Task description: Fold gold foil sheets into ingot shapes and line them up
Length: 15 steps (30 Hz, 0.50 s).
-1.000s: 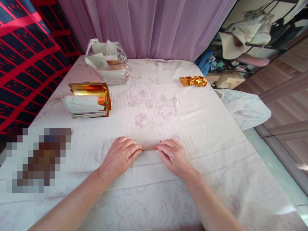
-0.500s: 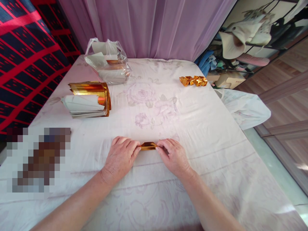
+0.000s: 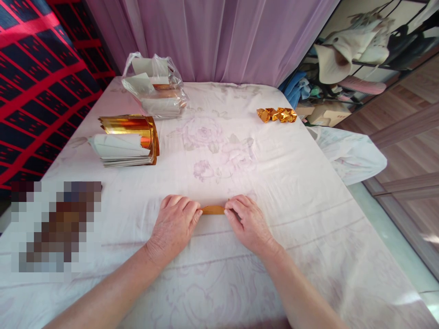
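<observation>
1. The left hand and the right hand lie flat on the worktop, side by side.
2. A thin gold paper strip lies between them on the cloth.
3. The left hand pinches the strip's end at 9 o'clock. The right hand pinches the end at 3 o'clock.
4. Only the middle of the strip shows; fingers hide both ends.
5. A pile of gold sheets sits well away at 10 o'clock from the hands.
6. A plastic bag of paper stands behind that pile, at 11 o'clock.
7. Some folded gold pieces lie far off at 1 o'clock.
</observation>
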### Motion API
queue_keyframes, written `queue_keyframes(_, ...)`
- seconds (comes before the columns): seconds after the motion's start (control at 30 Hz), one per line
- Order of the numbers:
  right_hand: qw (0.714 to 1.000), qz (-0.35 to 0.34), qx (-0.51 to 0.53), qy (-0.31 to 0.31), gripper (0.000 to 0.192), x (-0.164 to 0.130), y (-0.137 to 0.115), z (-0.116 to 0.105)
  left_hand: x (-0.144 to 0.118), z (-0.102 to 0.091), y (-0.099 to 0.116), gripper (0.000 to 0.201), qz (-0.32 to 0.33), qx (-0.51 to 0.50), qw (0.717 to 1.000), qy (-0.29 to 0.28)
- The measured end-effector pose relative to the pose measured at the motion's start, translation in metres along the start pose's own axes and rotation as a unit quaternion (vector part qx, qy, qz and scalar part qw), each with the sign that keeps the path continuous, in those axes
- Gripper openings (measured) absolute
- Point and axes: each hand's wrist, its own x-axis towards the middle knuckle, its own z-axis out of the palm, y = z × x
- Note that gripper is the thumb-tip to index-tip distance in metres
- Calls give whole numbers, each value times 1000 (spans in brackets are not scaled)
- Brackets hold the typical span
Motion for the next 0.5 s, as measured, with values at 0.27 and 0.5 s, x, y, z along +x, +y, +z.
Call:
queue_keyframes(0.27, 999, 24, -24, -1, 14, 1, -4, 2, -1, -1, 2, 27, -25, 7, 1000, -4)
queue_keyframes(0.5, 999, 38, -25, 15, 14, 1, -5, 4, -1, -1, 2, 22, -36, -1, 999, -3)
